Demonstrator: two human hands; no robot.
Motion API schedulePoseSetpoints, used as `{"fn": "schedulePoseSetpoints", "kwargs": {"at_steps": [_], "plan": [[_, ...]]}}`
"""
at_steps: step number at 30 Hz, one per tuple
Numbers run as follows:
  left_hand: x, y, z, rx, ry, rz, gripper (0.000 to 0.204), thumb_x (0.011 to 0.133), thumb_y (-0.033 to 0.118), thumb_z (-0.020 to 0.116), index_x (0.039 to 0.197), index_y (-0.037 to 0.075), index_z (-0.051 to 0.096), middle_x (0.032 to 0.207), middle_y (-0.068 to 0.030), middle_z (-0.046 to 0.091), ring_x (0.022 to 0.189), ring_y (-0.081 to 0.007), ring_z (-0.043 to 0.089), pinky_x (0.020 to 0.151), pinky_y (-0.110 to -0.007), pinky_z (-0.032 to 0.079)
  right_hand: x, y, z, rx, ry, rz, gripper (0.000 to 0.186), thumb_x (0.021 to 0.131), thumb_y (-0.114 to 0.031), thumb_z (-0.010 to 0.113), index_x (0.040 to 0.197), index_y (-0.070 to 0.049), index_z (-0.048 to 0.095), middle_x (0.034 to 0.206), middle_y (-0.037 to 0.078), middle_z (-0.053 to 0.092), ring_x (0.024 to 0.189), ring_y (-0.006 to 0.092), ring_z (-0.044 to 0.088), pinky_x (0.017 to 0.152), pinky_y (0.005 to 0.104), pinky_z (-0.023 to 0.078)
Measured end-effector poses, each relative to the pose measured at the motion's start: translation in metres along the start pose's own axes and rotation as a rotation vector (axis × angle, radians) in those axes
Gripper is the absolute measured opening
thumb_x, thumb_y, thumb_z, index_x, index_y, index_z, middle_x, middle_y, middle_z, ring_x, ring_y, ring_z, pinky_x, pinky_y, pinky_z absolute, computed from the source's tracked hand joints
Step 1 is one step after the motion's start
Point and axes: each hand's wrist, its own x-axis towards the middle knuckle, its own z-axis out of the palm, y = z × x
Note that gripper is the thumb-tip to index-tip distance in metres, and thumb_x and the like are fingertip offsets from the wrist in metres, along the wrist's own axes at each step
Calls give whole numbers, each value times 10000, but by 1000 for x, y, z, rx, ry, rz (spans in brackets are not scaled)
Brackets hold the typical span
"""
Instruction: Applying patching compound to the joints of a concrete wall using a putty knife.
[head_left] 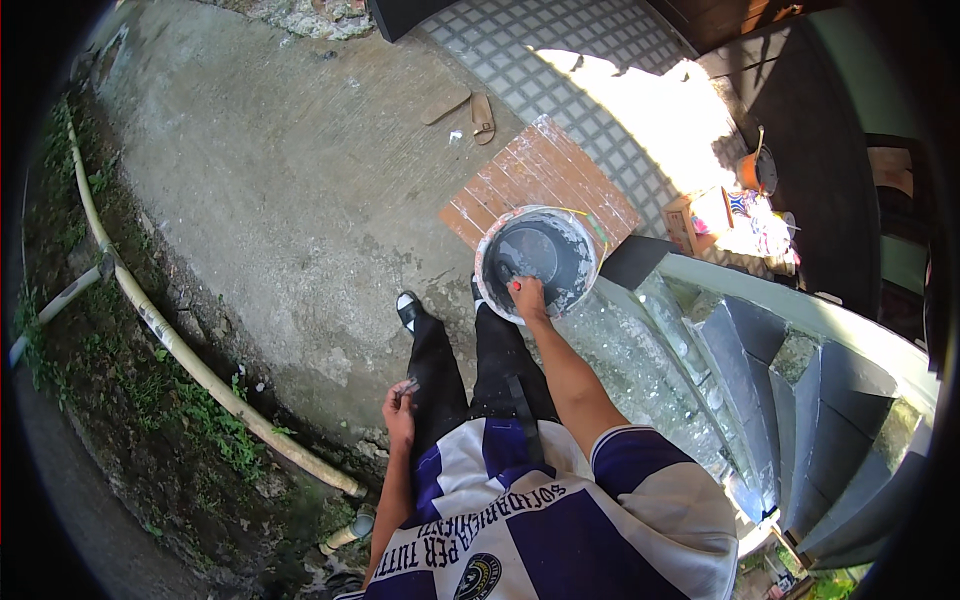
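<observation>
My right hand [530, 298] grips a red-handled tool [516, 284], its dark end low inside a grey, paint-smeared bucket [541, 250]. The bucket has a thin yellowish handle and overlaps a worn brown board [525, 170]; I cannot tell exactly what it rests on. Beside my left thigh, my left hand [398, 395] has curled fingers around something small and greyish that I cannot make out. My feet in dark footwear [408, 312] are on the concrete, just left of and behind the bucket.
Curved pipes [180, 360] edge a mossy drop at left. Steps with grey treads [830, 420] descend at right beside a pale ledge. Brown sandals [480, 117] lie ahead. A cardboard box with colourful items [683, 224] and an orange bucket [757, 170] stand at upper right by patterned paving.
</observation>
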Motion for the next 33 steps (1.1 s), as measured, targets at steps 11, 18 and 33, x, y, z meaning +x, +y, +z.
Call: {"fn": "schedulePoseSetpoints", "kwargs": {"at_steps": [11,18,33], "plan": [[3,-20,7,-6,39,172,144,888,45,486,993,53,584,890,16,615,635,-9,477,499,-148,325,3,-4,-53,241,80,54,217,727,-227,673,795,-21,664,731,175,632,713,324,620,679,367,477],[2,-18,5,-26,55,202,173,881,1,458,1030,-11,544,961,-70,599,911,-141,577,851,-268,435,9,0,-49,195,70,170,369,791,-372,599,787,-3,613,764,208,615,766,372,588,708,426,444],[-14,-21,10,-40,155,233,207,857,-23,475,1043,8,560,974,-48,593,911,-121,548,837,-240,411,37,23,-58,80,-39,65,430,838,-383,533,796,43,576,807,259,594,820,413,563,748,458,421]]}}
